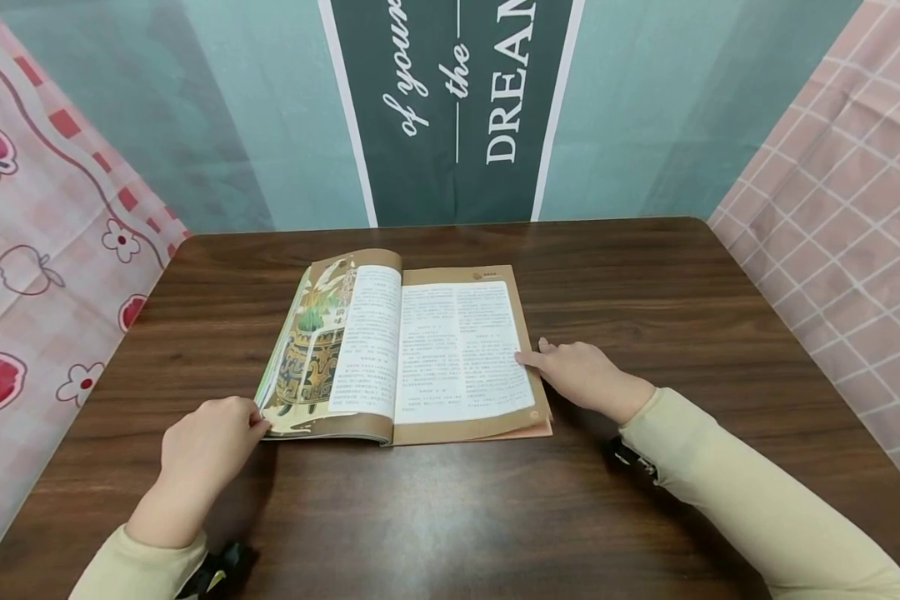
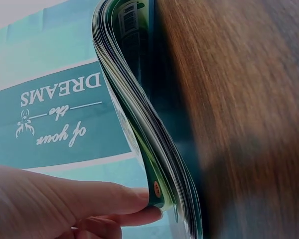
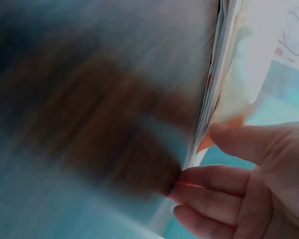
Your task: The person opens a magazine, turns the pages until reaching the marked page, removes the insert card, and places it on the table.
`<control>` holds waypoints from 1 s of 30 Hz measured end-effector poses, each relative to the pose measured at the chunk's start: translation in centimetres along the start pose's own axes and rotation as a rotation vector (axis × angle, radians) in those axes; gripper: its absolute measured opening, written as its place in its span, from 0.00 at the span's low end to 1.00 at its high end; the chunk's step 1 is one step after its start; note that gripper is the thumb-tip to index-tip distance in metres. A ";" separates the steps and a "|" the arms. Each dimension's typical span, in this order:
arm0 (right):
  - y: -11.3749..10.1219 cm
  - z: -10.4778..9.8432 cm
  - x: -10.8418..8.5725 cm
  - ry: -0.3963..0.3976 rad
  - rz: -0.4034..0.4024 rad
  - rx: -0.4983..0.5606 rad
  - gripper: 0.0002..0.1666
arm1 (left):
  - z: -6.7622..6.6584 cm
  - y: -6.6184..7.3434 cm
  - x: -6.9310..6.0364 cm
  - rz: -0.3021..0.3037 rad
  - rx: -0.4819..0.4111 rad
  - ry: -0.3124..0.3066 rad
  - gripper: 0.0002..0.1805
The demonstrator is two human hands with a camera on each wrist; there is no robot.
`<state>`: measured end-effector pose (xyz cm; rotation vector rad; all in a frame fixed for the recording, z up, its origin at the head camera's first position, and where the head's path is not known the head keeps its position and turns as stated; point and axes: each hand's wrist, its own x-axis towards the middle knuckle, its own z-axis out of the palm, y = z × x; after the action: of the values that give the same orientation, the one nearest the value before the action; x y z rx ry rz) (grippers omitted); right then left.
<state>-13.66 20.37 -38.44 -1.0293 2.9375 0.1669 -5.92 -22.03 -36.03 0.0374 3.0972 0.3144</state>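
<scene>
An open magazine (image 1: 461, 358) lies on the wooden table, its left half raised in a curve by a thicker stack of pages. My left hand (image 1: 208, 442) is at the near left corner. There, in the left wrist view, thumb and index finger (image 2: 114, 199) pinch a few sheets at the edge of the page stack (image 2: 144, 114). At the right edge is my right hand (image 1: 581, 375), its thumb on the printed page. The right wrist view shows the magazine's edge (image 3: 209, 94) between that thumb and the fingers (image 3: 214, 191).
The dark wooden table (image 1: 630, 283) stretches out around the magazine. A teal cloth (image 1: 645, 108) with white lettering hangs behind it. Patterned pink cloths flank the table, fruit print (image 1: 52, 275) on the left and a grid (image 1: 847, 192) on the right.
</scene>
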 end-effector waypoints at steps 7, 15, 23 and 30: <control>0.4 -0.7 0.2 -0.066 0.019 0.152 0.20 | -0.1 -0.2 0.1 -0.016 0.003 -0.012 0.12; 0.4 -0.8 0.6 -0.087 0.039 0.168 0.19 | -0.3 0.5 0.3 -0.008 0.009 0.081 0.07; 0.1 -1.2 0.9 -0.091 0.048 0.170 0.16 | -0.6 5.9 1.3 0.212 -0.083 0.265 0.07; 0.1 -0.9 1.1 -0.087 0.050 0.179 0.16 | -0.2 15.5 3.8 0.474 -0.220 0.137 0.13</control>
<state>-14.55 19.70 -37.60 -0.9013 2.8391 -0.0495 -9.37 -6.80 -32.85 0.7802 3.1242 0.6914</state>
